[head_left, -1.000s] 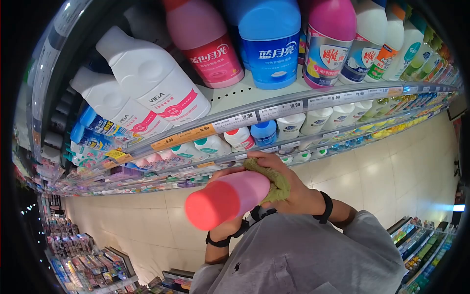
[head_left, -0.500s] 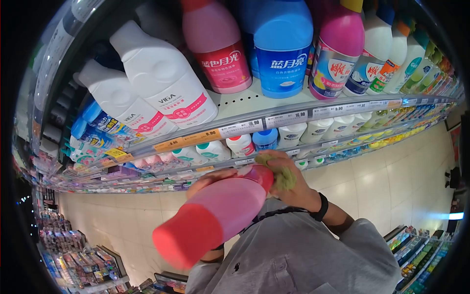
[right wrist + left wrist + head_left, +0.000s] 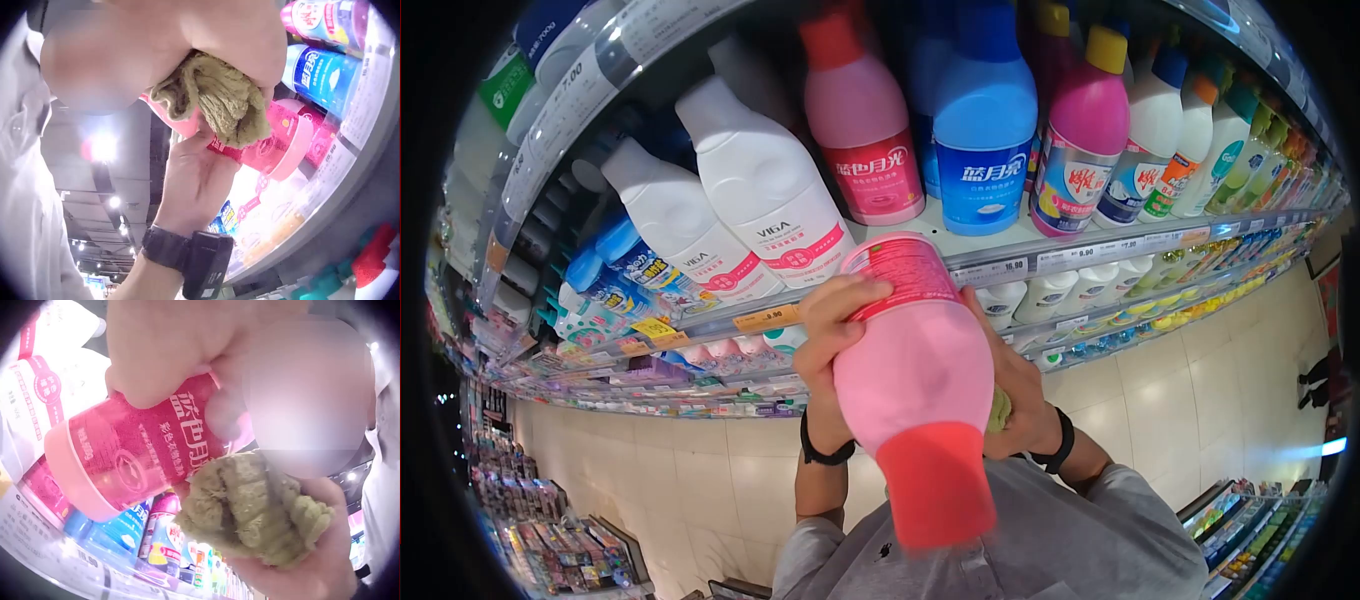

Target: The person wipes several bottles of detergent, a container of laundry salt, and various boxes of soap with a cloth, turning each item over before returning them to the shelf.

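A pink laundry bottle (image 3: 915,370) with a red cap (image 3: 937,485) is tilted in front of the shelf, its cap toward the person and its base toward the shelf. My left hand (image 3: 825,335) grips it on the left side, fingers curled over the label (image 3: 905,270). On the other side my right hand (image 3: 1022,400) holds a crumpled olive-green cloth (image 3: 225,103) against the bottle. From the head view most of that cloth is hidden behind the bottle; in the left wrist view its folds (image 3: 250,509) show beside the label.
Ahead, the shelf holds white VIGA bottles (image 3: 770,190), a matching pink bottle (image 3: 865,140) and a blue bottle (image 3: 985,140). Price tags line the shelf edge (image 3: 1080,255). Lower shelves carry more bottles, above a tiled floor (image 3: 1160,400).
The pink bottle has swung up toward the shelf, its cap moving right and its label now facing up. My left hand has come into view around it; the cloth has slipped behind the bottle.
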`<state>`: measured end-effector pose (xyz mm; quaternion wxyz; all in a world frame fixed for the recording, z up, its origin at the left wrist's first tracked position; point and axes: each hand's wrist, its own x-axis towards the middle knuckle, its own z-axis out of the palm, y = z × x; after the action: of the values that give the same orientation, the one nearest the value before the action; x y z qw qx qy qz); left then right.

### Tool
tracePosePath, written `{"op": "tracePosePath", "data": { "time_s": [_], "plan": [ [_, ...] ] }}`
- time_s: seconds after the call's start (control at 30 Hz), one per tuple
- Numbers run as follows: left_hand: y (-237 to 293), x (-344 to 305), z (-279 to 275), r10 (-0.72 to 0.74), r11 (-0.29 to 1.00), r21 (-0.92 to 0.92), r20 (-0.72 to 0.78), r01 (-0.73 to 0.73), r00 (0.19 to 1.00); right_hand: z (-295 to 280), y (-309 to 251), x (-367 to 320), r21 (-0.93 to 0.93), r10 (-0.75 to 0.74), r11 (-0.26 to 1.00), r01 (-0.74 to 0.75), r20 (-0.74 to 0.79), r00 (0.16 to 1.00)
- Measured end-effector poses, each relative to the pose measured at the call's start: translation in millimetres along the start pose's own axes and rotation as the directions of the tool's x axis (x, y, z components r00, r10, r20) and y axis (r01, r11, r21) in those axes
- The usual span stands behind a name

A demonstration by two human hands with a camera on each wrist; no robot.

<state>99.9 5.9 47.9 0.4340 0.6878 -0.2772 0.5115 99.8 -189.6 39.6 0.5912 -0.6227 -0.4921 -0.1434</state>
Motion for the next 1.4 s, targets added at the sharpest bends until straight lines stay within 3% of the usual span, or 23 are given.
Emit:
{"op": "tracePosePath", "data": {
  "time_s": [0.13, 0.23, 0.33, 0.37, 0.43, 0.47, 0.57, 0.63, 0.67, 0.8, 0.87, 0.97, 1.1, 1.3, 1.37, 1.4],
  "plan": [
    [-21.5, 1.7, 1.5, -0.047, 0.992, -0.113, 0.034, 0.051, 0.998, 4.2, 4.7, 3.8, -0.038, 0.069, 0.997, -0.071, -0.048, 0.996],
    [-20.2, 11.7, -1.6, -0.059, 0.994, -0.085, 0.125, 0.070, 0.990, 2.0, 12.4, 9.8, -0.013, 0.183, 0.983, -0.184, -0.030, 0.983],
    [-26.2, 17.9, 2.4, -0.045, 0.998, -0.045, 0.157, 0.053, 0.987, 3.6, 19.9, 11.6, -0.014, 0.175, 0.984, -0.176, -0.060, 0.983],
    [-26.2, 20.1, 4.5, -0.044, 0.999, -0.023, 0.160, 0.048, 0.986, 3.0, 17.7, 15.0, 0.054, 0.255, 0.966, -0.252, -0.063, 0.965],
    [-30.0, 14.0, 13.4, -0.159, 0.971, -0.170, 0.080, 0.170, 0.984, -0.4, 10.0, 24.6, 0.136, 0.365, 0.925, -0.354, -0.065, 0.929],
    [-28.1, 17.1, 2.4, -0.166, 0.982, -0.056, 0.212, 0.181, 0.963, -1.8, 7.7, 28.6, 0.150, 0.394, 0.912, -0.381, -0.069, 0.916],
    [-21.2, 18.4, 20.7, -0.322, 0.942, -0.094, 0.016, 0.322, 0.946, -4.5, 13.8, 40.8, 0.043, 0.307, 0.952, -0.304, -0.121, 0.944],
    [-15.8, 27.5, 18.6, -0.275, 0.955, 0.133, 0.064, 0.265, 0.959, -4.3, 20.2, 46.5, -0.019, 0.224, 0.973, -0.230, -0.166, 0.960],
    [-14.0, 28.8, 19.1, -0.280, 0.943, 0.209, 0.068, 0.260, 0.958, -5.1, 14.7, 50.5, 0.047, 0.322, 0.947, -0.318, -0.161, 0.933],
    [-5.0, 39.3, 17.7, -0.315, 0.859, 0.447, 0.077, 0.249, 0.946, -4.2, 6.7, 59.6, -0.027, 0.381, 0.919, -0.393, -0.197, 0.903],
    [-3.6, 42.8, 21.3, -0.300, 0.862, 0.443, 0.054, 0.246, 0.952, -3.4, 4.4, 64.5, -0.050, 0.405, 0.905, -0.423, -0.204, 0.891],
    [-3.3, 45.2, 28.9, -0.251, 0.863, 0.452, -0.002, 0.225, 0.968, -3.1, 10.5, 69.0, -0.244, 0.242, 0.922, -0.301, -0.242, 0.940],
    [-5.6, 44.9, 31.6, -0.234, 0.858, 0.449, -0.089, 0.249, 0.968, -1.4, 8.4, 75.7, -0.188, 0.272, 0.929, -0.318, -0.233, 0.934],
    [-0.8, 49.8, 28.1, -0.379, 0.822, 0.422, -0.093, 0.381, 0.921, 2.9, 6.2, 80.4, -0.303, 0.204, 0.915, -0.268, -0.227, 0.952],
    [0.3, 48.0, 29.3, -0.307, 0.836, 0.469, -0.029, 0.284, 0.951, 3.8, 16.4, 81.5, -0.429, 0.131, 0.878, -0.212, -0.209, 0.969],
    [0.6, 46.9, 30.0, -0.271, 0.839, 0.491, 0.002, 0.235, 0.963, 3.8, 19.8, 81.7, -0.396, 0.147, 0.890, -0.226, -0.221, 0.964]
  ]
}}
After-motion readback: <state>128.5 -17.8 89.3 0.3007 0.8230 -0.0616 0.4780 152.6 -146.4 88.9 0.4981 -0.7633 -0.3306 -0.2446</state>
